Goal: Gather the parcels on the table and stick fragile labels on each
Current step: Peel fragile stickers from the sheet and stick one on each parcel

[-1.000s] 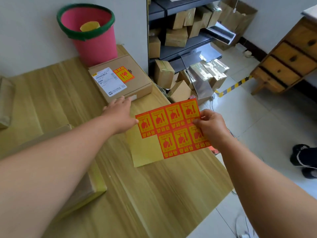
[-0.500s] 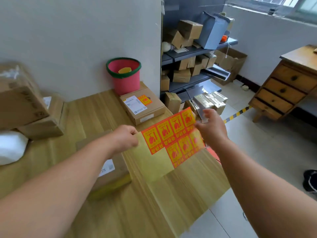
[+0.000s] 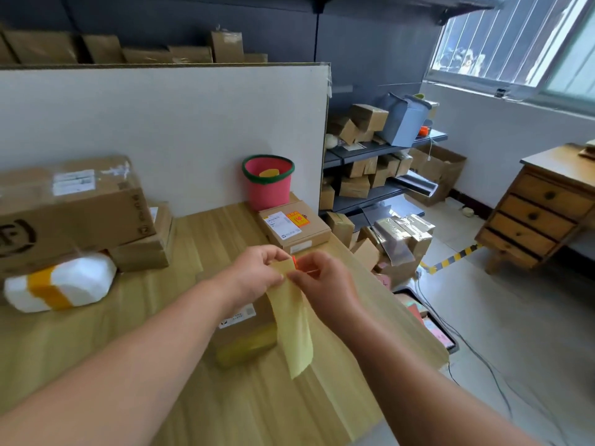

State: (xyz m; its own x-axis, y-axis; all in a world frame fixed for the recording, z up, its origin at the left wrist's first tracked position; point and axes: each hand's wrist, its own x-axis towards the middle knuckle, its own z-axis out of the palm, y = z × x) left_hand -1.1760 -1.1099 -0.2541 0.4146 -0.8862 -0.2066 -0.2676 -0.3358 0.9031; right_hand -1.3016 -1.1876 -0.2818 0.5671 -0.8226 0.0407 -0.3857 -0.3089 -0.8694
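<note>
both hands meet above the wooden table (image 3: 199, 397): left hand (image 3: 257, 273) and right hand (image 3: 325, 284) each pinch the top of the yellow-backed sticker sheet (image 3: 294, 326), hanging over a brown cardboard parcel (image 3: 248, 329).

Pink bucket (image 3: 268, 188), wooden drawers (image 3: 536, 217), window (image 3: 515, 40)

The yellow label backing sheet (image 3: 291, 320) faces away, so its stickers are mostly hidden; the brown cardboard parcel (image 3: 244, 329) underneath looks blurry, arms probably covering half.
</note>
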